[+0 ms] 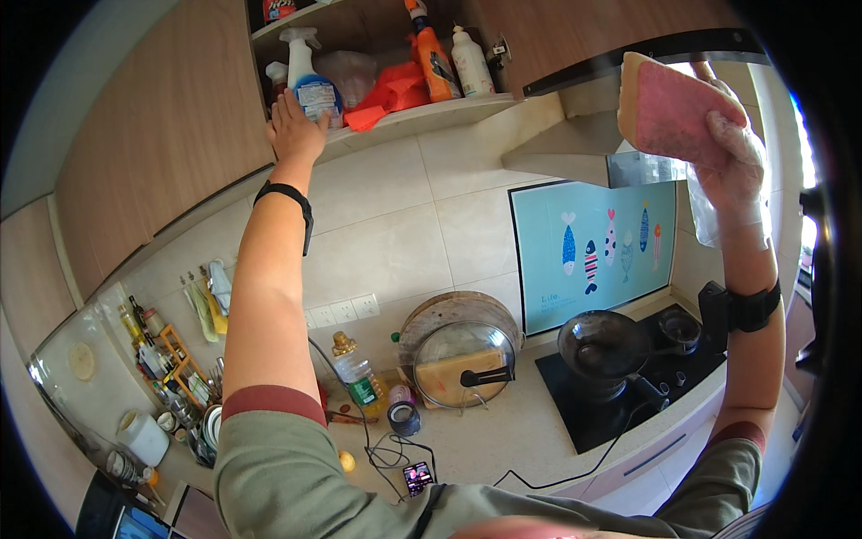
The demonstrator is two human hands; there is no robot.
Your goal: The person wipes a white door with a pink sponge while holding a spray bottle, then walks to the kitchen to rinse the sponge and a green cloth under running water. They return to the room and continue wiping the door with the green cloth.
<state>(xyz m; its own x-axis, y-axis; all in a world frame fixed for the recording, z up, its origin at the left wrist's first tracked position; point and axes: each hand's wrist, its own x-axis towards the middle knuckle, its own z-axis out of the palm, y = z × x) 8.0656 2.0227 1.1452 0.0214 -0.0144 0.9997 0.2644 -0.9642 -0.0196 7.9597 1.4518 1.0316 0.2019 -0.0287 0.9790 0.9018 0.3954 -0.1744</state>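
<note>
My left hand [296, 128] is raised to the open wall cabinet, thumb apart from the fingers, in front of a spray bottle with blue liquid [316, 94]. The fingers overlap the bottle's lower left side; whether they touch it or the shelf edge I cannot tell. Beside it on the shelf lies a red plastic bag [397, 87]. My right hand [737, 155], in a clear plastic glove, grips a pink sponge pad [680, 114] with a tan edge and dark smudges. The pad is held up in front of the range hood [572, 145].
An orange spray bottle [434, 60] and a white bottle [471, 64] stand on the shelf. Below are a wok [599, 343] on the black cooktop [572, 411], a glass lid [438, 350], an oil bottle [357, 370], and a phone [417, 477] among black cables.
</note>
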